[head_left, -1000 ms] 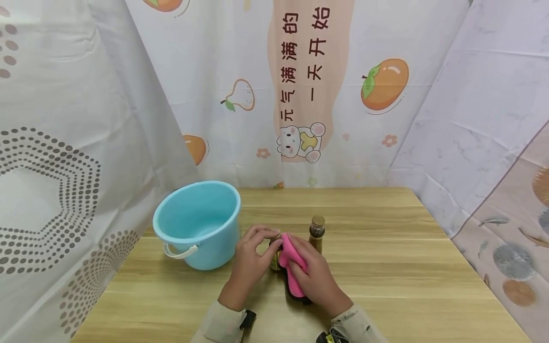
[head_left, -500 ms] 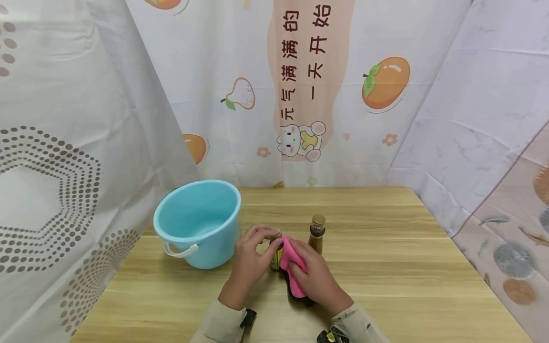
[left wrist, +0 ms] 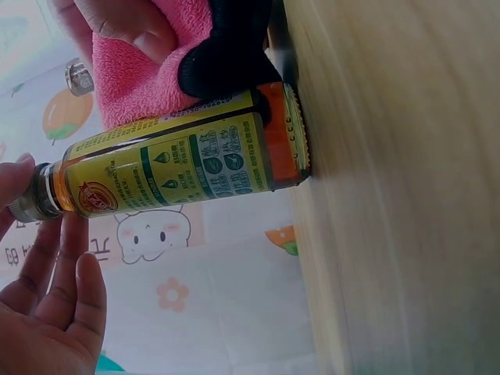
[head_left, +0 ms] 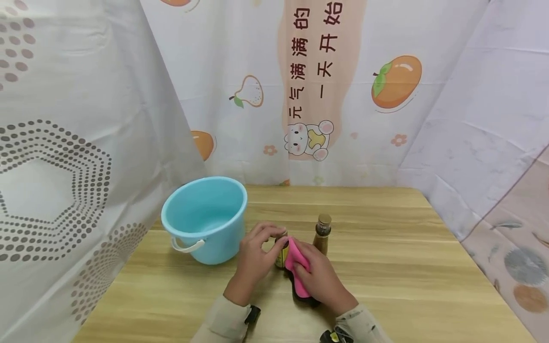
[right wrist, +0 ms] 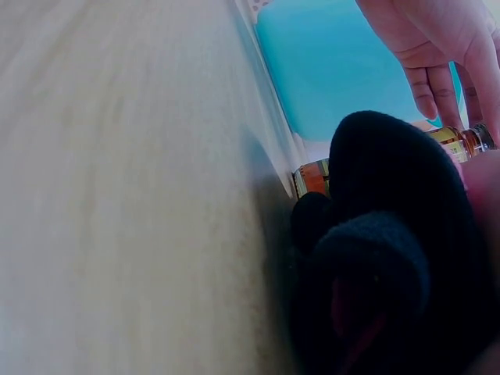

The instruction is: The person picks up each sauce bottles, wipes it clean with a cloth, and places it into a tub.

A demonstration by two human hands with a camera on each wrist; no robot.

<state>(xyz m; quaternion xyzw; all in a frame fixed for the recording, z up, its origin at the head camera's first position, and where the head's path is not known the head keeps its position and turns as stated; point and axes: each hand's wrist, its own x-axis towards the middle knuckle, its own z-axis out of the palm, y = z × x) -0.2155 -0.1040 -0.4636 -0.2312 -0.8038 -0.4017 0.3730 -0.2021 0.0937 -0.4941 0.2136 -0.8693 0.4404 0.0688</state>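
A small glass bottle with a yellow-green label (left wrist: 172,164) stands upright on the wooden table. My left hand (head_left: 255,257) pinches its metal cap (left wrist: 33,201) between thumb and fingers. In my right hand (head_left: 320,278) is a cloth, pink (left wrist: 148,86) on one side and black (right wrist: 398,187) on the other. The cloth is pressed against the right side of the bottle, and its lower black part hangs down to near the tabletop. Just behind the right hand, a second bottle (head_left: 321,236) with a gold cap is partly hidden.
To the left of my hands stands a light blue bucket (head_left: 223,240) with a white handle (head_left: 188,247). Printed curtains (head_left: 257,138) hang along the back and sides of the wooden table (head_left: 394,267).
The head view has turned slightly left, so the whole scene sits further right. Both hands keep their places on the bottle and cloth, with the cloth's top slightly lower against the bottle.
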